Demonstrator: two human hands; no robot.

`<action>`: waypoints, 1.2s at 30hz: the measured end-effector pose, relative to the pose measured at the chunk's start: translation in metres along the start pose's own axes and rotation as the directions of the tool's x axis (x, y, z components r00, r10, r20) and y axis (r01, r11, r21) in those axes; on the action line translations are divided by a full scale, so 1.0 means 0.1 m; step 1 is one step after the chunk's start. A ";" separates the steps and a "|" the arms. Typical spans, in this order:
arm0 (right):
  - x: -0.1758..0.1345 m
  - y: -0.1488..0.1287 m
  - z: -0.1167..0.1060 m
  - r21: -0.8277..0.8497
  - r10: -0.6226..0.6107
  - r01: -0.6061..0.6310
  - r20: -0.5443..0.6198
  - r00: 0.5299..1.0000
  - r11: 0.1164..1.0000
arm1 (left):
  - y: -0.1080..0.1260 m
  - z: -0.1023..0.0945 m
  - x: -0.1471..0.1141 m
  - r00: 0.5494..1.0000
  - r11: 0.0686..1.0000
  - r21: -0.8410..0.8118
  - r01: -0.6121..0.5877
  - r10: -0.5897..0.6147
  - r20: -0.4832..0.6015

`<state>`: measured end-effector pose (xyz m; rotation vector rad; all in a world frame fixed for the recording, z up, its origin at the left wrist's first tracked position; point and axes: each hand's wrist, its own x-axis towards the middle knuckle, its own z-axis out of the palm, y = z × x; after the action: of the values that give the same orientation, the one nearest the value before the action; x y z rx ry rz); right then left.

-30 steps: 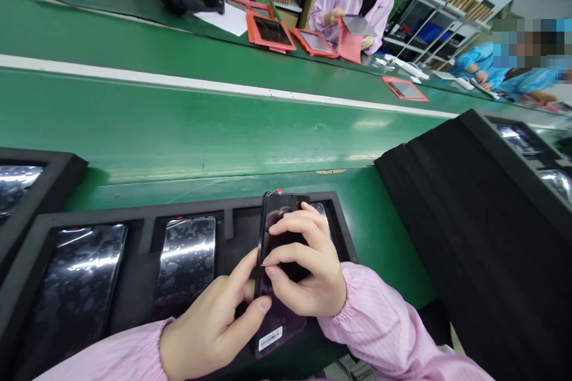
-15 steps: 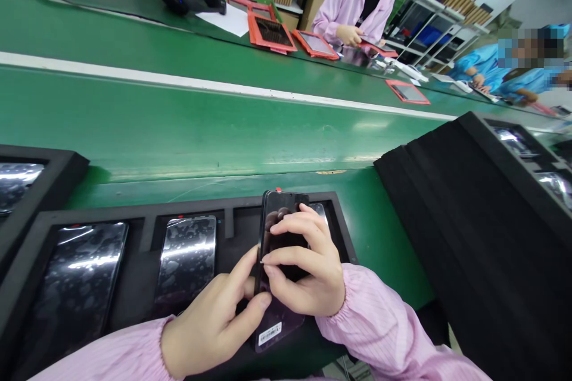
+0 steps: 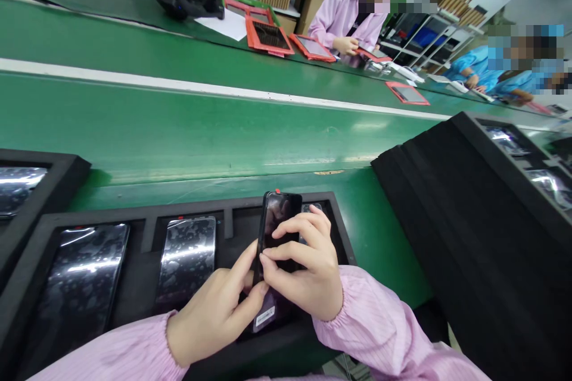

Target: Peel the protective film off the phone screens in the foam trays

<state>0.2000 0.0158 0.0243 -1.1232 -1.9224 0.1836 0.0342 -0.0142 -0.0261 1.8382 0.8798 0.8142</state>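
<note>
A dark smartphone stands tilted above the foam tray, with a red tab at its top edge and a white barcode label near its bottom. My left hand grips its left side, thumb in front and the other fingers partly hidden behind. Over the screen, my right hand pinches thumb and index finger together near the left edge, its other fingers bent. Whatever lies in that pinch, if anything, is too small to make out. Further left in the tray lie a film-covered phone and another phone.
The black foam tray rests on the green bench. At right leans a stack of black foam trays; another tray is at far left. Across the bench, a person in pink handles a device near red-framed panels.
The held phone has tilted slightly, its bottom end with the label now higher in view. My right hand's thumb and index finger stay pinched by its left edge.
</note>
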 end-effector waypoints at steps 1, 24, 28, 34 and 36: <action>0.00 0.00 0.00 0.004 0.029 -0.029 0.015 0.999 1.000 | 0.01 0.00 0.01 1.000 1.000 0.026 -0.005 0.005 -0.003; 0.05 0.40 0.09 0.574 0.346 -0.593 0.488 0.802 0.565 | -0.03 -0.22 0.26 0.887 0.752 -0.589 0.296 -0.444 -0.122; 0.07 0.43 0.12 0.603 0.345 -0.599 0.492 0.799 0.528 | -0.08 -0.20 0.29 0.868 0.859 -0.423 0.289 -0.421 -0.263; -0.11 0.32 0.09 0.552 0.363 -0.710 0.614 0.701 0.437 | -0.19 -0.17 0.23 0.780 0.794 -0.555 0.250 -0.504 -0.371; -0.32 0.19 -0.05 0.477 0.360 -0.760 0.682 0.637 0.441 | -0.23 -0.18 0.15 0.728 0.793 -0.524 0.311 -0.553 -0.404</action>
<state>0.2223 0.0009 -0.0014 -1.1562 -1.4511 1.6678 0.0223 0.0141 -0.0376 0.9407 1.3187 1.1248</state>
